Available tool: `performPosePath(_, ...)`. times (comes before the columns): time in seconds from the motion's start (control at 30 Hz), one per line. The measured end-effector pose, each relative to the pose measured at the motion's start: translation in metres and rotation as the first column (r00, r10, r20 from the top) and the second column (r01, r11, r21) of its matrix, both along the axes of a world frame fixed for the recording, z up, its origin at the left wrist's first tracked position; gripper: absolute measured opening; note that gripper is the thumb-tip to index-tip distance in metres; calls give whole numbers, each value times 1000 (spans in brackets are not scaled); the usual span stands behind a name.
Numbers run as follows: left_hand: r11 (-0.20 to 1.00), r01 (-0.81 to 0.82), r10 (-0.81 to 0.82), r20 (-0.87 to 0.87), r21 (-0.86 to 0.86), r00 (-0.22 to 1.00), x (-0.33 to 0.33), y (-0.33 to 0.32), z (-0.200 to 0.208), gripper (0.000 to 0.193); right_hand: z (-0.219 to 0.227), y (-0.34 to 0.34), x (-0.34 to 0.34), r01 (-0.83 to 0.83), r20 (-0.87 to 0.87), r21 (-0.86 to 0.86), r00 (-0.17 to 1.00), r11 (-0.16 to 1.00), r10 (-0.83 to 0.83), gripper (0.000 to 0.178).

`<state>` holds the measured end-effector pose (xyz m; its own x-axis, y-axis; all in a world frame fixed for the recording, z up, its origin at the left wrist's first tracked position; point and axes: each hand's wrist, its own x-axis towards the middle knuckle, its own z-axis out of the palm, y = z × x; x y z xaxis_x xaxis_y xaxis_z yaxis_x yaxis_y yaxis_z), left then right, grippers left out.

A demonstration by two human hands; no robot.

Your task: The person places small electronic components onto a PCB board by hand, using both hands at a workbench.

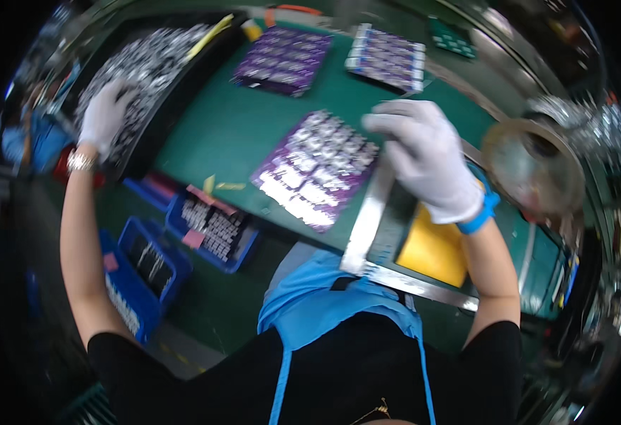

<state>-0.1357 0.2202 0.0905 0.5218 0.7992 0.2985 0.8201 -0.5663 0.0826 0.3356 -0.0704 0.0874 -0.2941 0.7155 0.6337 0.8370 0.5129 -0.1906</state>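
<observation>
My left hand (pixel 103 122), in a white glove, reaches over a black tray (pixel 172 106) heaped with small silvery parts (pixel 144 60). Its fingers are apart and touch or hover just above the heap; blur hides which. In a white glove too, my right hand (pixel 427 159) is raised beside the right edge of a purple circuit board panel (pixel 303 173). Its fingers are bent in and drawn together, and whatever they may hold is hidden. Rows of silvery parts cover much of this panel, which lies on the green work surface (pixel 208 145).
Two more populated purple panels, one left (pixel 286 60) and one right (pixel 387 60), lie at the back. Blue bins (pixel 229 265) with parts hang at the front left. A metal frame (pixel 367 219), a yellow sheet (pixel 434 248) and a round translucent container (pixel 534 166) are at the right.
</observation>
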Motion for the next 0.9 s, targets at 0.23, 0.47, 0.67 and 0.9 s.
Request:
performPosePath(0.23, 988, -116, 93, 211, 98, 973, 5, -21, 15, 26, -3, 5, 0, 17, 8, -55, 1000, 998, -17, 34)
performPosePath(0.47, 930, 368, -353, 319, 14, 880, 126, -117, 7, 27, -12, 25, -14, -45, -38, -97, 998, 994, 42, 37)
performPosePath(0.67, 895, 403, -439, 223, 191, 870, 162, -117, -74, 38, -12, 48, -45, -162, -212, -271, 971, 949, 106, 32)
performPosePath(0.9, 879, 467, -283, 686, -93, 670, 139, -125, -63, 44, -26, 82, -58, -201, -83, -261, 979, 944, 185, 25)
